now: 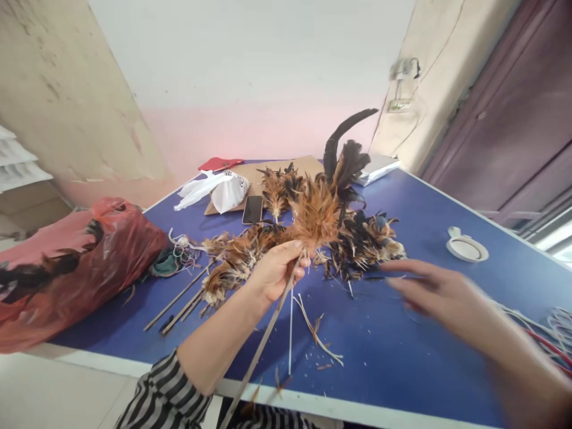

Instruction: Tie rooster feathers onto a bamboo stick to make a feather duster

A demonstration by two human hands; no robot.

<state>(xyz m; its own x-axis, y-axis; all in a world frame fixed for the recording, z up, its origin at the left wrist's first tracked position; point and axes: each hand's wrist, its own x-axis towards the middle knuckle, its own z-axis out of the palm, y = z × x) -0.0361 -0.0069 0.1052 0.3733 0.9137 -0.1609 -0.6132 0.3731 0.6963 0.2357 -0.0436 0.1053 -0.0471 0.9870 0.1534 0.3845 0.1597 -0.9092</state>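
Observation:
My left hand (277, 271) is closed round a feather duster, gripping its thin wooden stick (263, 345) just below the brown feathers (315, 214). Long black tail feathers (344, 158) rise from the bunch's top right. A white string (291, 336) hangs below this hand. Over the table to the right, my right hand (440, 295) is smeared by motion, with index finger and thumb stretched out and apart; I see nothing held in it. Its fingertips are close to a pile of dark and brown feathers (369, 241). More feathers (236, 256) lie left of the duster.
A red plastic bag (84, 262) of feathers bulges at the left. Several sticks (179, 304) lie near it. Behind are a phone (252, 210), a white bag (230, 192) and cardboard (263, 173). A roll of tape (467, 248) and cords (554, 333) are at the right.

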